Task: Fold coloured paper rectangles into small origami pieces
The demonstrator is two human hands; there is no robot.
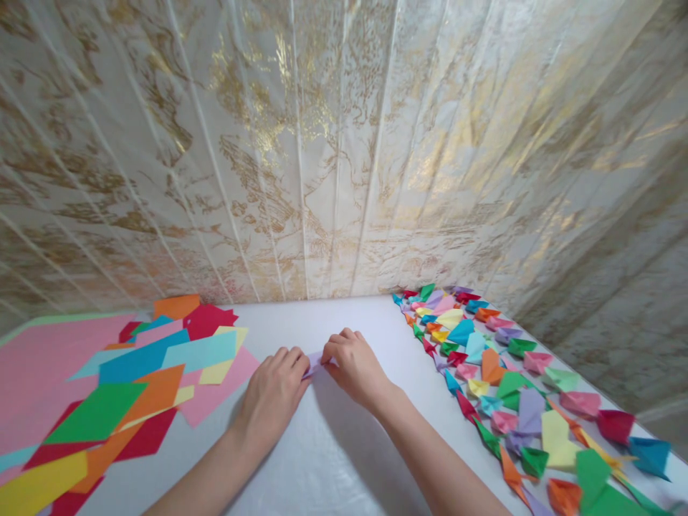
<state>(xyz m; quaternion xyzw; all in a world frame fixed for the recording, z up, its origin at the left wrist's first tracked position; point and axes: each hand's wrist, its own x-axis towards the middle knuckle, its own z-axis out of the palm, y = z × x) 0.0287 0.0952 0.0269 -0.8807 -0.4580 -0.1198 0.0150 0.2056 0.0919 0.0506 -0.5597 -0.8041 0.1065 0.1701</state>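
A small piece of lilac paper point(314, 364) lies between my two hands on the white tabletop, mostly covered by fingers. My left hand point(278, 390) rests low on the table with its fingers closed over the paper's left end. On the other end, the thumb and curled fingers of my right hand point(355, 367) pinch the paper. How the paper is folded is hard to make out at this size.
Loose sheets of coloured paper, among them a green sheet point(97, 413), overlap on the left. Folded paper pieces, such as a blue one point(649, 456), stand in rows on the right. A gold-patterned curtain point(322, 158) hangs behind the white table point(317, 459).
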